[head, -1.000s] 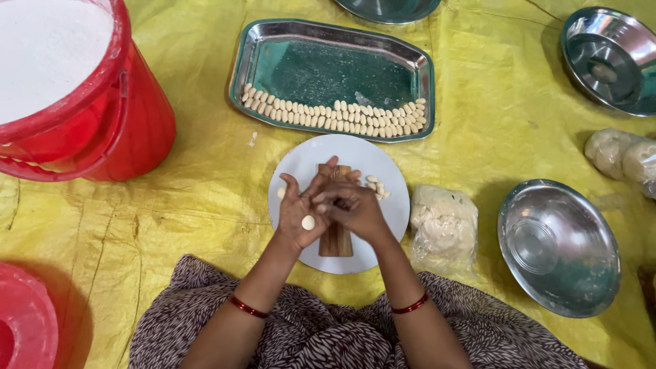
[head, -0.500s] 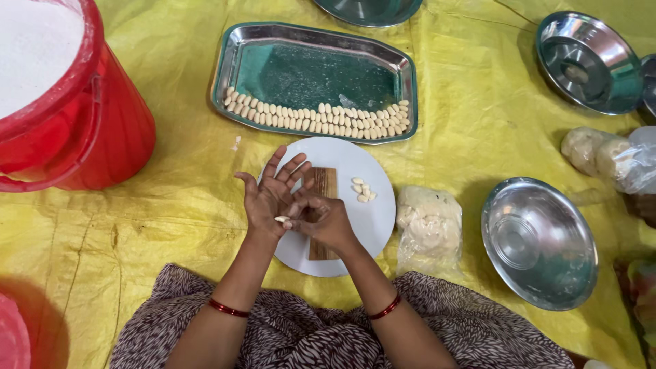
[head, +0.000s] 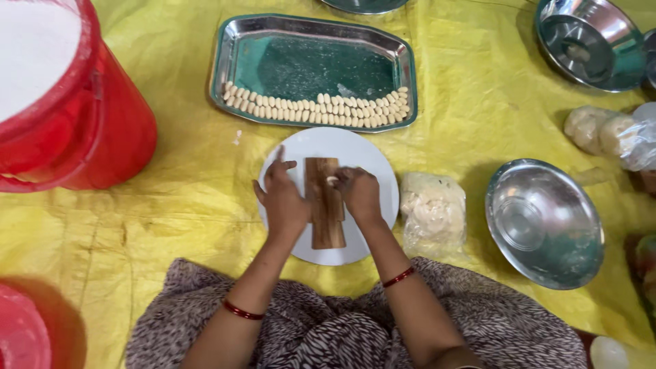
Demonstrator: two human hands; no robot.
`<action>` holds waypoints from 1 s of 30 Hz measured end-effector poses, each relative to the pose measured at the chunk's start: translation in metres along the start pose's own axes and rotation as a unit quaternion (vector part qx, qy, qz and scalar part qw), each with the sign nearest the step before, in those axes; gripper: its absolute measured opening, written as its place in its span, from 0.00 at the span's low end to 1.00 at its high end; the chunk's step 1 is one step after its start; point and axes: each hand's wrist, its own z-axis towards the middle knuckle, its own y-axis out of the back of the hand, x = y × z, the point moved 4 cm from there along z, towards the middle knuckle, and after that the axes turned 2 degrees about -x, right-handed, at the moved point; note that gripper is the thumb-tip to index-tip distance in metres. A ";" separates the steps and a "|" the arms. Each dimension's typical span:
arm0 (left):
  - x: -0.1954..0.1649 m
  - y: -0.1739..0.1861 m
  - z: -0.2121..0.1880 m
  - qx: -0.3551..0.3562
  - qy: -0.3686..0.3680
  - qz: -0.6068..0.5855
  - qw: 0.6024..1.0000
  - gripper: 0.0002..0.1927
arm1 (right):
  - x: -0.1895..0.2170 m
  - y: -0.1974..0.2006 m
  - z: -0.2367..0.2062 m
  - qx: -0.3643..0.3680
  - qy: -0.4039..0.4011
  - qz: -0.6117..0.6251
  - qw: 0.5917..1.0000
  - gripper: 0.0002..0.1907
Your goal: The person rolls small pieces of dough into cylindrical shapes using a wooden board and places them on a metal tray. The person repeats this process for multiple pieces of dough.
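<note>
A white round plate (head: 362, 147) lies on the yellow sheet in front of me. On it rests a small ridged wooden board (head: 326, 219). My left hand (head: 281, 200) lies flat on the plate beside the board's left edge, fingers apart. My right hand (head: 358, 193) presses a small piece of pale dough (head: 332, 180) against the board's upper part with its fingertips. A clear bag of dough (head: 432, 208) sits just right of the plate. Beyond the plate, a steel tray (head: 314, 61) holds rows of several shaped dough pieces (head: 314, 108).
A red bucket (head: 75, 116) filled with white powder stands at the left. Another red container (head: 20, 331) shows at the bottom left. Steel bowls sit at the right (head: 543, 222) and top right (head: 588, 42). Bagged dough lumps (head: 605, 133) lie at the right edge.
My hands have parted from rolling dough between the palms. The left one has dropped flat onto the plate and the right one now presses a dough piece on the board.
</note>
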 end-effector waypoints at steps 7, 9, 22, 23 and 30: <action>-0.028 -0.017 -0.007 0.214 -0.081 0.247 0.942 0.55 | -0.009 -0.014 -0.008 -0.009 0.074 -0.109 0.991 0.07; -0.027 -0.017 -0.007 0.182 -0.095 0.264 0.942 0.57 | -0.007 -0.015 -0.008 -0.019 0.065 -0.138 0.988 0.05; -0.026 -0.020 -0.013 0.213 -0.025 0.173 0.961 0.69 | -0.002 -0.012 0.028 -0.067 0.094 -0.226 0.967 0.09; -0.026 -0.020 -0.014 0.214 -0.026 0.176 0.960 0.69 | -0.005 -0.013 0.032 -0.056 0.083 -0.231 0.968 0.07; -0.035 -0.017 -0.013 0.227 -0.022 0.191 0.955 0.71 | -0.021 -0.015 0.072 0.064 0.012 -0.195 0.979 0.04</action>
